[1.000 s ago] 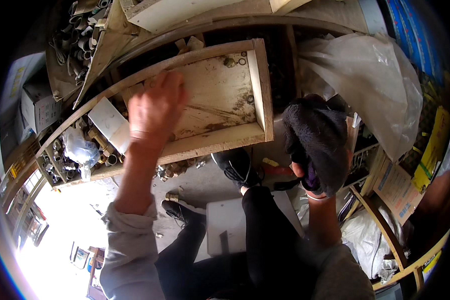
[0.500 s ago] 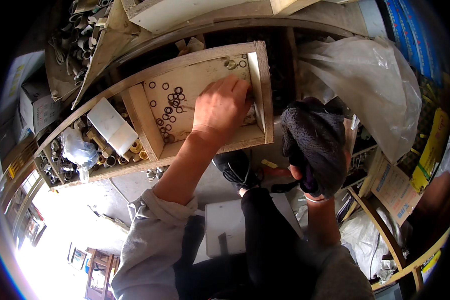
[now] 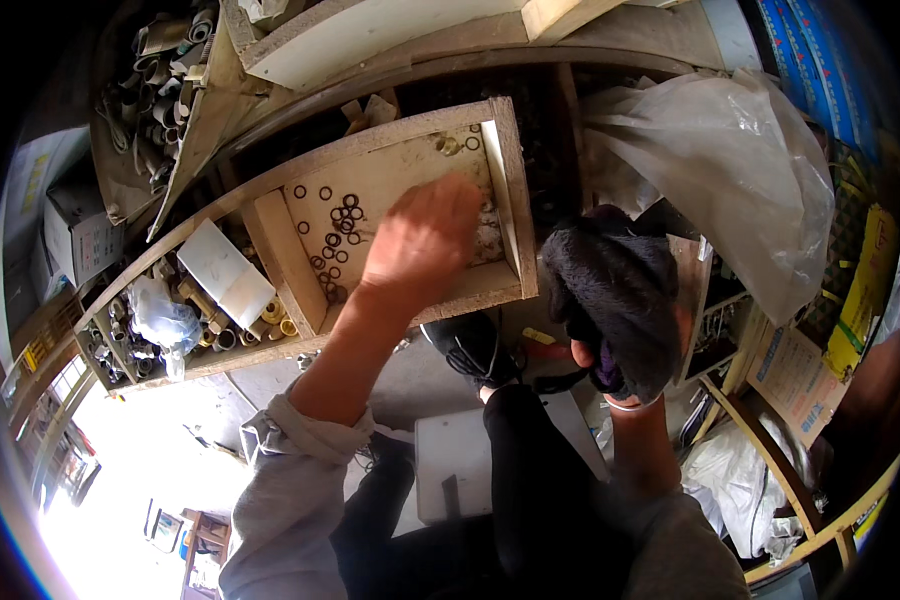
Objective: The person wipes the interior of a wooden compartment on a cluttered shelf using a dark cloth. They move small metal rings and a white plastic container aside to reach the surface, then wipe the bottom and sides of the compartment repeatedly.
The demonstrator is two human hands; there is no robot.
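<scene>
Left hand (image 3: 425,235), blurred, is over the right-hand compartment of the wooden tray (image 3: 515,200), fingertips unclear, so cannot tell whether it grips anything or touches the base. Loose dark rings (image 3: 346,226) lie to its left, clustered near the divider (image 3: 288,262) and trailing down to the compartment's near left corner. Right hand (image 3: 583,353), past the tray's right edge, grasps a dark fuzzy cloth (image 3: 615,290).
</scene>
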